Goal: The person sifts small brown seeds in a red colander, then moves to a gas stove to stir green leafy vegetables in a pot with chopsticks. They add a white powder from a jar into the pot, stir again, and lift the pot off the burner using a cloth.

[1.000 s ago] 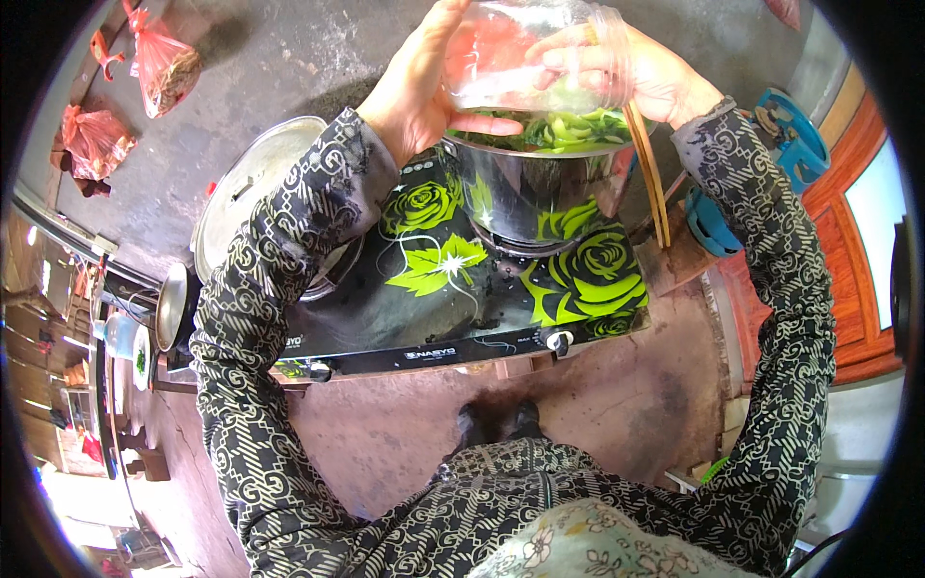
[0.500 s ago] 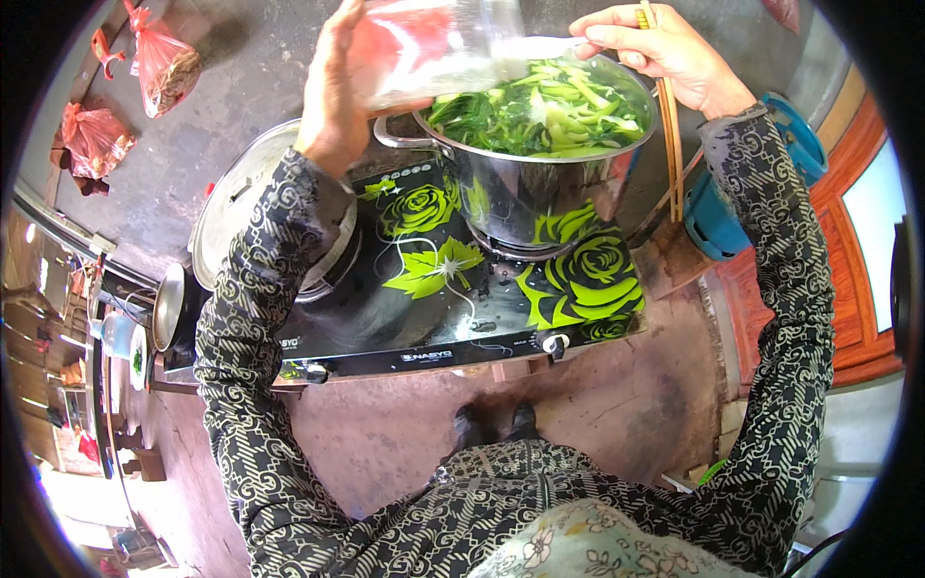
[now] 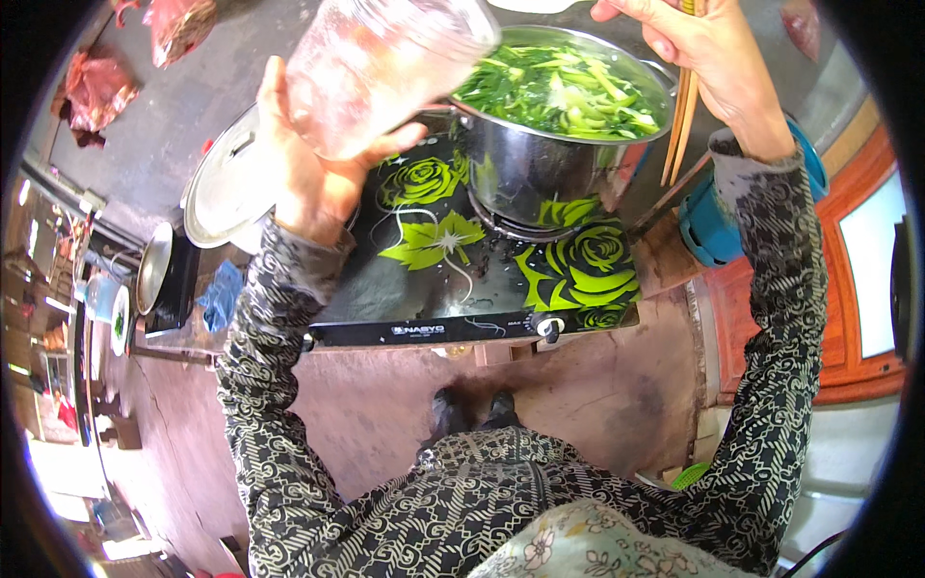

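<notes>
My left hand (image 3: 313,178) grips a clear plastic jar (image 3: 381,63), tilted, up and to the left of a steel pot (image 3: 540,164). The pot stands on a black gas stove (image 3: 482,279) printed with green roses and holds green leafy vegetables (image 3: 559,91) in liquid. My right hand (image 3: 708,63) is raised over the pot's right rim and holds a pair of wooden chopsticks (image 3: 679,120) that hang down beside the pot. Both arms wear dark patterned sleeves.
A round metal lid (image 3: 226,183) lies left of the stove, with a blue cloth (image 3: 222,294) below it. A blue gas cylinder (image 3: 713,226) stands at the right by an orange door frame (image 3: 858,260). Red plastic bags (image 3: 96,87) lie on the floor at upper left.
The jar, held by both hands over the pot one second ago, has swung left in my left hand. My right hand let go of it, keeps the chopsticks. The greens are now uncovered.
</notes>
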{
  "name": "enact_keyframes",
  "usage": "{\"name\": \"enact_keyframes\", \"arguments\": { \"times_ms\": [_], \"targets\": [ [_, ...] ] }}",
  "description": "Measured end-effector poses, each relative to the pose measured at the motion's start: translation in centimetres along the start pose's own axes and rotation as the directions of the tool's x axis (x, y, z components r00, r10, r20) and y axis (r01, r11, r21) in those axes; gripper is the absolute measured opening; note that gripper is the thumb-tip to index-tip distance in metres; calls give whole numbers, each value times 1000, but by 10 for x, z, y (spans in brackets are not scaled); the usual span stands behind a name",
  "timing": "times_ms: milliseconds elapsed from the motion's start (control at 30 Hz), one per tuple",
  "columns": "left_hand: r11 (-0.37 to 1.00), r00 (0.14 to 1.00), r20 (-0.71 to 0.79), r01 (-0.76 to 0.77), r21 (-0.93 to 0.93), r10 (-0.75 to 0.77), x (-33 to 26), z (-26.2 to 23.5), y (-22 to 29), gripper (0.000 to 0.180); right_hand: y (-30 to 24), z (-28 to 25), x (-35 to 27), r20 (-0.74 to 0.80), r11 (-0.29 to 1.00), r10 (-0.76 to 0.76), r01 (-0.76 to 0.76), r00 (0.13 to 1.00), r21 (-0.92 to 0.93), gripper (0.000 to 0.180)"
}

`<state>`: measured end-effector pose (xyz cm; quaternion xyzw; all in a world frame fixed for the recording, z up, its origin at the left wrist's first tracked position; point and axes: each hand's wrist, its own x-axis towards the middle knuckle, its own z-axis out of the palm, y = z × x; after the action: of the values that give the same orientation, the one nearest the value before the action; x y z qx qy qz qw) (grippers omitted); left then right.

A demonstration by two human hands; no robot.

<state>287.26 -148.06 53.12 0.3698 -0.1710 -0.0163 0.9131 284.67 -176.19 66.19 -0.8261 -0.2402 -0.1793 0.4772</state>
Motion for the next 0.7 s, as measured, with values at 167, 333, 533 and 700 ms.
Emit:
{"name": "enact_keyframes", "arguments": {
  "times_ms": [167, 333, 533, 700],
  "targets": [
    [935, 977, 165, 180, -305, -134, -73, -47, -14, 76, -38, 80, -33, 369, 980, -40, -36, 929, 196, 25],
    [667, 969, 153, 245, -704, -194, -125, -42, -36, 82, -39, 95, -56, 359, 992, -19, -27, 933, 124, 36],
    [583, 947, 151, 295, -757, -283, -175, -46, -55, 84, 25, 142, -113, 755, 833, 134, -486, 642, 266, 111],
    [524, 899, 244, 414, -744, -365, -198, -64, -80, 81, 69, 170, -153, 734, 725, -125, -443, 668, 526, 110]
  ]
}}
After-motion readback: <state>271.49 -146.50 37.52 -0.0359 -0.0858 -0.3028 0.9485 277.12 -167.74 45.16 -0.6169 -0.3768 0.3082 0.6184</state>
